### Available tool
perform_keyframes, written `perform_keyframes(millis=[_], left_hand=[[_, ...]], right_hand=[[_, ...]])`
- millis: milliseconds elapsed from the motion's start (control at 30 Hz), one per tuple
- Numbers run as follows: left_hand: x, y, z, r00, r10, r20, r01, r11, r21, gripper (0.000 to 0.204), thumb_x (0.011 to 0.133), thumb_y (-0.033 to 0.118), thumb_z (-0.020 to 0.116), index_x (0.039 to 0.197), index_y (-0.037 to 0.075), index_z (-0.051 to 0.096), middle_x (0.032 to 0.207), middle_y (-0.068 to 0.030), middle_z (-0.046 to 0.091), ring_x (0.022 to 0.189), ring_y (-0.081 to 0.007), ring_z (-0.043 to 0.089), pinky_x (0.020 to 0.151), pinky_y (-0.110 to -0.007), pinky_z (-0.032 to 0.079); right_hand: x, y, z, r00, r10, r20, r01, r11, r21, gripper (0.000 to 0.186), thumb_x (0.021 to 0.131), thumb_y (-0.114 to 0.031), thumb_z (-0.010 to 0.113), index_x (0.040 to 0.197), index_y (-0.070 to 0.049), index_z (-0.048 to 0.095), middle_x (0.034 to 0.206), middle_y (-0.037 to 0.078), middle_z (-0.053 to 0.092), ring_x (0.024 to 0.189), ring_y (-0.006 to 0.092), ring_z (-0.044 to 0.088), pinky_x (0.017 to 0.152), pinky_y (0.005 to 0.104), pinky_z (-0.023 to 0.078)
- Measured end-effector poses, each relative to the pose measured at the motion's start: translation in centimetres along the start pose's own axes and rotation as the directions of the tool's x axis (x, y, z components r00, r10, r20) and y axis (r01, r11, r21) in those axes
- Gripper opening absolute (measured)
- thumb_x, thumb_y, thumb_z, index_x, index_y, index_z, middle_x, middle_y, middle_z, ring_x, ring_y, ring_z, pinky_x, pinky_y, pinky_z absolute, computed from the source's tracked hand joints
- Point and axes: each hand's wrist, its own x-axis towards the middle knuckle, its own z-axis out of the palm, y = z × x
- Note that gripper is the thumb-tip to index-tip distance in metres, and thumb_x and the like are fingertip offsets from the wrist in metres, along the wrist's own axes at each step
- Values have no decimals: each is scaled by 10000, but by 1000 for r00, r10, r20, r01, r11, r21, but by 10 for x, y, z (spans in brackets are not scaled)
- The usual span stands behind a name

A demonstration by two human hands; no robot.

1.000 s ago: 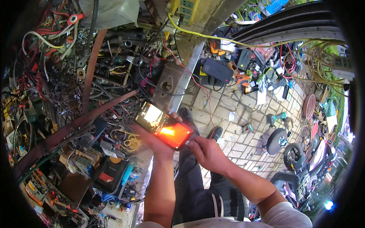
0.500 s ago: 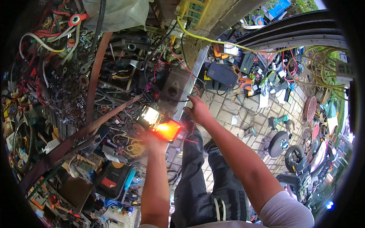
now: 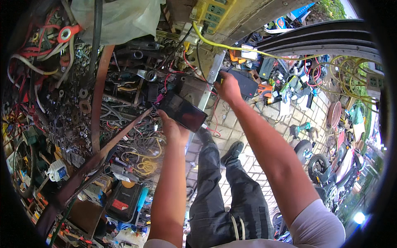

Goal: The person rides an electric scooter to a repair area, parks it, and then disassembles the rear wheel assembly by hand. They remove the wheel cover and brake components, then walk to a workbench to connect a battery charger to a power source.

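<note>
My left hand [image 3: 173,130] grips a dark rectangular lamp unit [image 3: 182,110] from its near left side, thumb along its edge. Its glossy face is unlit, with a dull reddish patch toward the right end. Pink-purple wires show at its left end, and a red wire [image 3: 215,131] hangs by its right end. Farther right, my right hand [image 3: 228,89] is raised with its fingers closed on a thin black wire [image 3: 203,70] at the bench's metal edge. The wire's end is hidden by the fingers. Behind this hand, a flat black case [image 3: 247,86] lies on the ground.
Tools, nuts and wires crowd the bench at left, crossed by a rusty metal bar [image 3: 103,155]. A yellow power strip [image 3: 213,16] with a yellow cable is at the top. A black toolbox [image 3: 124,198] sits lower left; wheels [image 3: 318,165] and a motorcycle stand at right.
The lamp unit shone bright white and red; now it is dark. My right hand has moved up and right, away from the lamp. My left hand has shifted slightly up and right.
</note>
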Motion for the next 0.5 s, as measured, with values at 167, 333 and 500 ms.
perform_keyframes(millis=[167,333,500], left_hand=[[15,-15,9,991,132,-30,-132,991,9,646,933,588,279,1349,105,380,1340,-84,451,1193,-274,469,1019,-460,363],[12,-22,14,981,84,-177,-79,996,36,681,922,583,337,1351,54,354,1342,-133,427,1232,-278,430,1024,-445,359],[17,-16,18,996,58,-61,-59,998,-5,596,958,515,307,1354,73,357,1372,-134,392,1270,-301,383,1056,-511,311]], right_hand=[[-78,-31,-22,954,-267,140,224,939,260,717,668,-350,766,1236,-5,497,1089,216,540,1010,374,533,865,408,448],[-91,-33,-26,901,-381,209,369,925,97,932,603,-372,800,1359,-44,365,1250,189,466,1143,368,442,956,462,366],[-80,-27,-22,901,-332,279,352,936,-23,916,584,-296,805,1358,-69,370,1244,140,473,1144,333,441,954,453,352]])
